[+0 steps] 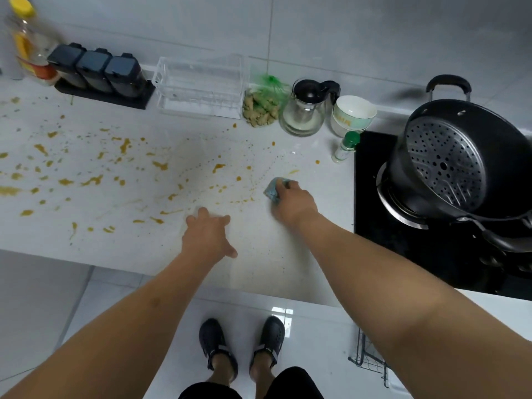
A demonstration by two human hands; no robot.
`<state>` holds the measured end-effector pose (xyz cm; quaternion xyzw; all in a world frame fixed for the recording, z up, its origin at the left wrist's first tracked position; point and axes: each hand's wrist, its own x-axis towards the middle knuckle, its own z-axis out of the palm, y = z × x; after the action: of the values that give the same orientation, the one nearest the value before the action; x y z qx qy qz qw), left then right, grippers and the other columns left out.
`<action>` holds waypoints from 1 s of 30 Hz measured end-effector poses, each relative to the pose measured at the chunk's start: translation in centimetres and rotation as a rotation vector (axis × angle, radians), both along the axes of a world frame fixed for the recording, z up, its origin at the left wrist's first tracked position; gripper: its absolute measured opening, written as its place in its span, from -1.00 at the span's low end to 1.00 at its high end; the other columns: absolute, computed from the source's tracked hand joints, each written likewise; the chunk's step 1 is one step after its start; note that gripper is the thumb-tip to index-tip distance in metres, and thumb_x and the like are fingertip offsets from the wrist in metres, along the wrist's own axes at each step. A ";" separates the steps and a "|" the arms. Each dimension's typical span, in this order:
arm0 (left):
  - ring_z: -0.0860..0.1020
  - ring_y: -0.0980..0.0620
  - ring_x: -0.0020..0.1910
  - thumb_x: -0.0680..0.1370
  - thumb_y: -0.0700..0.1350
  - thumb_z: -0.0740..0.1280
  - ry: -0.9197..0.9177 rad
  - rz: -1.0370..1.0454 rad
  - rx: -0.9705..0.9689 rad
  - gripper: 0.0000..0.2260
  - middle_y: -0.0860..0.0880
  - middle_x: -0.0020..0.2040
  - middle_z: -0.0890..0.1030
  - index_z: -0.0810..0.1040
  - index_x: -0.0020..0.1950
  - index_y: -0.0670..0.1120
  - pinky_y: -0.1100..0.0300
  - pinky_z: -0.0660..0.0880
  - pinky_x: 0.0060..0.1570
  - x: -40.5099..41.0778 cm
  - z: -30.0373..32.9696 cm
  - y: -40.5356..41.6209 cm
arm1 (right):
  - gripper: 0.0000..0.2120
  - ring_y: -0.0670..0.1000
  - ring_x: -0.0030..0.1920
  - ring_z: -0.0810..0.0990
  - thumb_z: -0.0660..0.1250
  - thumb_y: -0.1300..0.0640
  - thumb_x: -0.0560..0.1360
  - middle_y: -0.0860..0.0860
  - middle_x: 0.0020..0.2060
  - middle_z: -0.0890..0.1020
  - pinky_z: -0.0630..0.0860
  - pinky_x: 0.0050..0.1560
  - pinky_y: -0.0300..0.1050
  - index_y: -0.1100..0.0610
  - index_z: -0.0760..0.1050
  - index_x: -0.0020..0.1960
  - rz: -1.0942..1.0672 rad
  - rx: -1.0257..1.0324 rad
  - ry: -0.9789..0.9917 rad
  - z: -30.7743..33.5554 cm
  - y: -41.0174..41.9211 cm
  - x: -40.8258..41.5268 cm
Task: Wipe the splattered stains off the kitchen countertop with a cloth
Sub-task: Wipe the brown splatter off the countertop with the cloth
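White tabletop (288, 254) near us looks wiped; orange stains (95, 180) remain across the left. Our right hand (293, 204) grips the cloth (275, 190) beside them; left hand (207, 234) rests flat, fingers spread.

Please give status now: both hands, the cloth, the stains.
Right hand grips blue cloth on countertop. Left hand flat on counter, open. Orange stains mostly unwiped, spread left. Nothing blocking.

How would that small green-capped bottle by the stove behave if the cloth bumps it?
The green-capped bottle looks tall and narrow, so it would probably tip easily, then roll. It seems light. The cloth in the right hand is close.
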<state>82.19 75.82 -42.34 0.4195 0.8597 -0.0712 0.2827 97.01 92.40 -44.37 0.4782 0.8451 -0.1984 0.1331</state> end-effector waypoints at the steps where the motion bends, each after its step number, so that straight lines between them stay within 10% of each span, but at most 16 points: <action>1: 0.22 -0.25 0.41 0.28 0.20 0.64 0.004 -0.005 0.000 -0.14 -0.13 0.44 0.25 0.37 0.52 0.18 -0.14 0.51 0.24 0.0 0.0 0.0 | -0.46 0.31 0.20 0.53 0.16 0.08 0.60 0.18 0.47 0.30 0.51 0.16 0.05 0.05 0.20 0.57 0.047 -0.019 0.016 -0.2 -0.8 0.2; 12: 0.24 -0.25 0.40 0.28 0.25 0.62 0.006 -0.037 0.001 -0.13 -0.13 0.43 0.26 0.36 0.53 0.18 -0.16 0.53 0.24 -0.1 0.0 -0.1 | -0.48 0.28 0.22 0.48 0.17 0.13 0.53 0.14 0.39 0.31 0.46 0.18 0.03 0.06 0.26 0.50 -0.335 -0.015 -0.010 0.3 4.4 3.6; 25: 0.27 -0.24 0.33 0.26 0.24 0.62 0.030 -0.038 -0.008 -0.13 -0.12 0.36 0.30 0.37 0.52 0.19 -0.09 0.52 0.16 -0.1 -0.3 0.1 | -0.43 0.27 0.26 0.42 0.19 0.04 0.61 0.15 0.44 0.30 0.55 0.08 0.10 -0.02 0.17 0.60 0.290 0.055 0.038 -0.8 -4.8 -1.1; 30: 0.25 -0.24 0.39 0.28 0.24 0.62 0.010 -0.031 0.009 -0.13 -0.12 0.42 0.28 0.35 0.53 0.20 -0.10 0.52 0.18 -0.1 -0.4 0.0 | -0.51 0.29 0.11 0.49 0.17 0.09 0.59 0.19 0.38 0.34 0.55 0.04 0.09 0.04 0.29 0.51 0.087 0.125 0.026 -1.0 -0.9 3.7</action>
<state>82.06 75.80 -42.73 0.4338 0.8548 -0.0739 0.2752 100.76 91.46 -45.38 0.4460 0.8774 -0.1456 0.1004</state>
